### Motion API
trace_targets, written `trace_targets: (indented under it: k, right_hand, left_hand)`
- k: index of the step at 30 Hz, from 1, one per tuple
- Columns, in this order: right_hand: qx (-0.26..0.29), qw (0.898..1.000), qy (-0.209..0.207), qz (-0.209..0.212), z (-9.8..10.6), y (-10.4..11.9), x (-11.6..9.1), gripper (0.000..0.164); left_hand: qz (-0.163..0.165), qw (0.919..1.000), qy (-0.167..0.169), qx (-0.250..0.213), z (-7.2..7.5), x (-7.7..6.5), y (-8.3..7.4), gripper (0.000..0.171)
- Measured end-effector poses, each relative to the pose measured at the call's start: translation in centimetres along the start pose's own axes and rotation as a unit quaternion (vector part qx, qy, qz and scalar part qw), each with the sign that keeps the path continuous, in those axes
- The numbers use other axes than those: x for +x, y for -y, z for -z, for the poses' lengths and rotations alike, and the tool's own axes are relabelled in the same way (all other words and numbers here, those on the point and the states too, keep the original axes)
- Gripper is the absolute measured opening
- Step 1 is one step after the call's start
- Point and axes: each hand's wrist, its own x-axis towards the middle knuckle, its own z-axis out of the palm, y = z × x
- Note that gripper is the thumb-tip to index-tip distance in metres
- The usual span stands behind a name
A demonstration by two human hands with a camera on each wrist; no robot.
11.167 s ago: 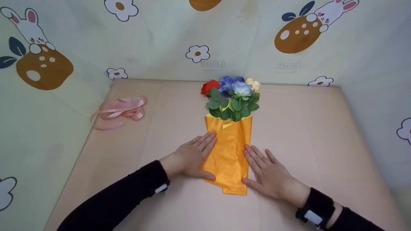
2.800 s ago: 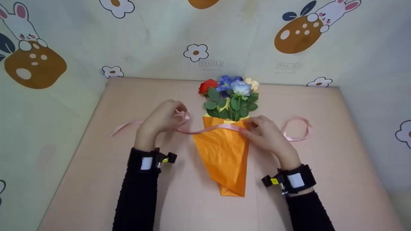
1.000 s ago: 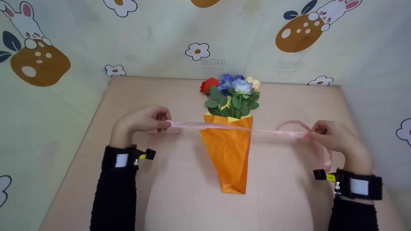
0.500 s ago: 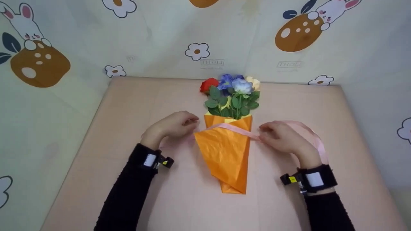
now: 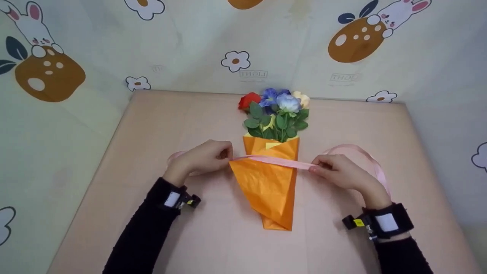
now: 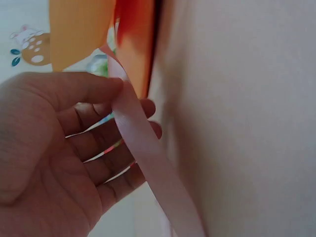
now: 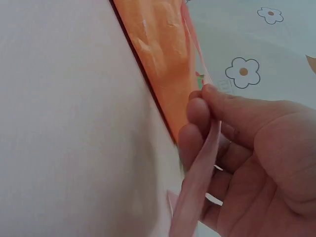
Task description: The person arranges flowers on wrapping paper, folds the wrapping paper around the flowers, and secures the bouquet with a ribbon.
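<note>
A bouquet lies on the table, its red, blue and cream flowers and green leaves sticking out of an orange paper wrap. Across the front of the wrap runs a pink ribbon. My left hand pinches the ribbon at the wrap's left edge, thumb against fingers, as the left wrist view shows with the ribbon trailing past the palm. On the other side my right hand pinches the ribbon between thumb and forefinger, a little off the wrap's right edge. The ribbon's loose length hangs below those fingers.
The bouquet rests on a pale pinkish tabletop. Behind it and at both sides stands a light cloth backdrop printed with rabbits and flowers. A loop of the ribbon's right end curves over the table beyond my right hand.
Earlier the ribbon lay in a heap at the left while both hands pressed the wrap. Since a second ago both hands have come inward, and the ribbon now sits slightly lower across the paper.
</note>
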Motion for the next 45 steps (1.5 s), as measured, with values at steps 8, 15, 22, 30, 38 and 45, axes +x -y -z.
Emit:
trace_targets:
  k: [8,15,22,30,38,45]
  right_hand:
    - [0.097,0.993,0.044,0.04,1.7,1.3,-5.4,0.011]
    - [0.11,0.975,0.192,0.037,-0.7,1.3,-7.7,0.019]
    - [0.051,0.976,0.21,0.026,-2.5,1.4,-8.2,0.02]
    - [0.001,0.975,0.216,-0.055,-2.5,1.5,-8.9,0.019]
    - [-0.084,0.992,0.099,-0.008,-2.7,2.5,-8.5,0.025]
    - [-0.073,0.996,-0.03,-0.05,-4.8,4.9,-5.3,0.023]
  left_hand:
    - [-0.032,0.9697,0.066,-0.233,1.8,-5.5,-3.2,0.013]
    - [-0.029,0.9655,0.185,-0.181,-1.0,-8.1,-3.3,0.011]
    - [-0.021,0.9735,0.207,-0.095,-3.8,-7.6,-2.4,0.011]
    - [0.019,0.9734,0.224,-0.045,-4.7,-7.5,-3.1,0.011]
    - [0.029,0.9826,0.177,0.047,-4.4,-6.9,-4.7,0.015]
    - [0.048,0.9925,-0.057,0.097,-2.4,-5.2,-6.9,0.026]
